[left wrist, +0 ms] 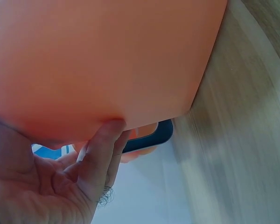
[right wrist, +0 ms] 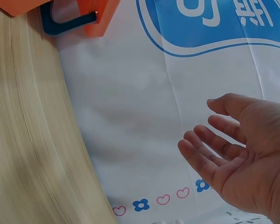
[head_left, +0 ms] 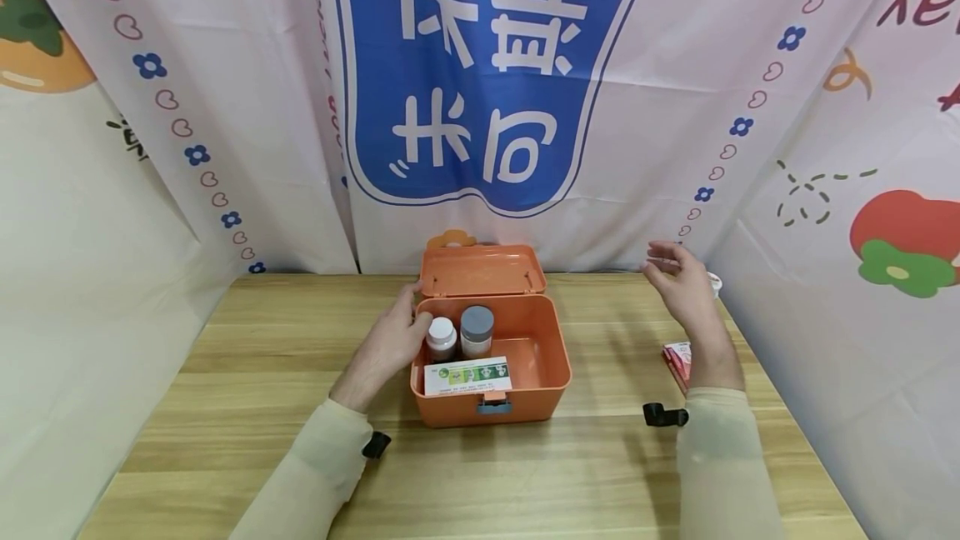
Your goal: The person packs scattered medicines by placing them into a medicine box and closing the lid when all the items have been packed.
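The left hand (head_left: 388, 342) grips the left side of the orange box (head_left: 528, 407) near its rear corner, thumb at the rim. The box stands on the table (head_left: 262, 373), lid (head_left: 483, 272) raised; inside are a white-capped bottle (head_left: 441, 338), a grey-capped bottle (head_left: 477, 332) and a carton (head_left: 467, 376). The right hand (head_left: 681, 283), fingers loosely bent and thumb apart, hangs above the table's right side, near a red pack (head_left: 677, 362).

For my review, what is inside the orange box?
The orange box holds a white-capped bottle and a grey-capped bottle at left, with a white-and-green carton in front of them. The carton hides the bottles' bases and whatever may lie beneath it.
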`<state>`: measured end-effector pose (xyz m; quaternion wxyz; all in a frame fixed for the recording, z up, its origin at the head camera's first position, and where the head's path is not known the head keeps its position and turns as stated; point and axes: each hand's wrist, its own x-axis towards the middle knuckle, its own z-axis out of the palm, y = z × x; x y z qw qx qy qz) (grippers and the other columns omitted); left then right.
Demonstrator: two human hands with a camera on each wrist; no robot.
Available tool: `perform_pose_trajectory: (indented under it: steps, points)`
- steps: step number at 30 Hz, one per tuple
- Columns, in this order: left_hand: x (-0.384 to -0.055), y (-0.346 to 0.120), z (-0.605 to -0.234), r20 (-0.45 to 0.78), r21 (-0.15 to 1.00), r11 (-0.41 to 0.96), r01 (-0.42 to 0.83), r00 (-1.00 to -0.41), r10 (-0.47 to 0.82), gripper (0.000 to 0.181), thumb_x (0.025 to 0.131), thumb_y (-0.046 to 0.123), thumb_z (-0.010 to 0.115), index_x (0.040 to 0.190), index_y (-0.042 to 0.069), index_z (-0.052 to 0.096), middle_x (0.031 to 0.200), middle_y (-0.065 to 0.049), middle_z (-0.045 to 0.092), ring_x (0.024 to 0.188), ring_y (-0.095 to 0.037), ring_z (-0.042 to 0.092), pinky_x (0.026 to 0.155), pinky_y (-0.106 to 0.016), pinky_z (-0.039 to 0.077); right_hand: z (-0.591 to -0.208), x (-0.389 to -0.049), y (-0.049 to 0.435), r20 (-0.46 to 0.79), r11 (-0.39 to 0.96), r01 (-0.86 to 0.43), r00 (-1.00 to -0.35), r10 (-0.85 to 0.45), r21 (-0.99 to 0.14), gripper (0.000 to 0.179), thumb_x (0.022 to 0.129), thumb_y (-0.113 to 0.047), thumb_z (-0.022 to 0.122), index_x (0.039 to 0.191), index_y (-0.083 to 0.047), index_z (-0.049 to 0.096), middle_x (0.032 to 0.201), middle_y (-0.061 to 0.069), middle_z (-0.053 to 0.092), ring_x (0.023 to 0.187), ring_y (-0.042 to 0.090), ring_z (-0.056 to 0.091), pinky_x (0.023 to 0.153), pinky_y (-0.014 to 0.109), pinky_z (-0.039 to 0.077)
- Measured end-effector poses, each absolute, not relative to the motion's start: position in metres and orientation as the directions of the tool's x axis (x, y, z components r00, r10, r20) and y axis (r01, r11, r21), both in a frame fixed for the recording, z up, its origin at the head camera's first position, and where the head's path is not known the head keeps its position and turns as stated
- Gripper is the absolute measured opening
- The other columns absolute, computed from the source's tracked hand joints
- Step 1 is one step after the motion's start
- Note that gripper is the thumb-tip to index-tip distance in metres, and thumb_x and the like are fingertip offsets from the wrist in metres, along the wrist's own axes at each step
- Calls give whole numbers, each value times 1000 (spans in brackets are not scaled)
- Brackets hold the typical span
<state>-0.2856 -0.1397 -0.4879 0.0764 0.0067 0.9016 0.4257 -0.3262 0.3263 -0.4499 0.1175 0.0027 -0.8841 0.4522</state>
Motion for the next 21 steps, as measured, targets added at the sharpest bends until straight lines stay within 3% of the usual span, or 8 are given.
perform_pose_trajectory:
  steps: [6,10,13,21]
  points:
    - [-286,-140,-488,-132,775,630,-54,-988,78,67,124,31,45,187,17,26,139,-23,70,82,-23,66,64,-35,52,-449,-327,335,181,588,-56,-971,155,-807,57,118,-22,70,168,1,57,167,30,64,155,50,66,97,6,50]
    - [-286,-140,-488,-131,775,630,-52,-988,80,67,124,31,45,187,17,26,136,-22,70,79,-23,64,63,-34,51,-448,-327,341,154,569,-11,-967,204,-822,58,118,-24,70,170,-1,56,170,28,63,157,46,65,116,26,58]
    - [-286,-140,-488,-128,775,631,-49,-988,80,67,124,31,45,187,17,26,132,-21,70,76,-22,62,62,-34,50,-448,-329,346,138,539,14,-961,241,-842,59,119,-23,68,172,-1,53,171,27,62,160,45,62,127,40,57]
    - [-285,-140,-487,-125,774,632,-45,-989,83,68,123,31,46,187,17,26,131,-21,70,75,-22,62,62,-34,50,-450,-333,360,124,479,60,-931,344,-876,60,119,-16,63,175,-2,49,176,26,56,163,46,59,136,53,51]
